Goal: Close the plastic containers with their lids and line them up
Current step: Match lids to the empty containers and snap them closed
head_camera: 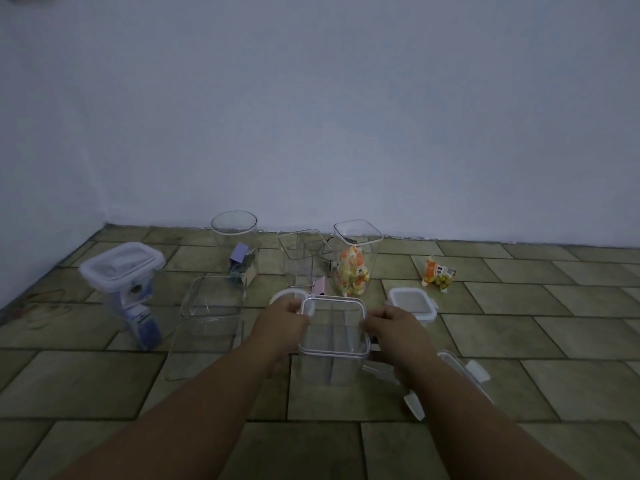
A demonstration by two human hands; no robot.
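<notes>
Behind everything, a pale bluish wall (311, 116); below it, an olive-brown tiled floor (519, 341). At centre on the tiles, nearest the camera, a clear square plastic container (329, 370) with a clear pale-rimmed square lid (333, 325) seated on its mouth. Gripped at that lid's left edge by the left hand (284, 315), fingers curled over the rim; gripped at its right edge by the right hand (388, 322), fingers likewise curled.

Just left, a wide clear rectangular tub (207, 317), open. Further left, a tall clear container of blue packets (138, 306), closed under a white-rimmed lid (121, 263).

Along the wall, left to right: a round clear jar (235, 237), a clear square box (301, 258), and a tall clear square canister (356, 258) packed with orange-and-yellow packets, all open.

Flat on the floor just right of the right hand, a white-rimmed square lid (412, 303); under the right forearm, a clear lid with white latches (464, 372). Behind the left hand, part of a round white-rimmed lid (278, 295).

Well to the right, a loose orange-and-yellow snack packet (438, 273). Just beyond the held lid, a small pink clip-like piece (320, 285), too blurred to name.
</notes>
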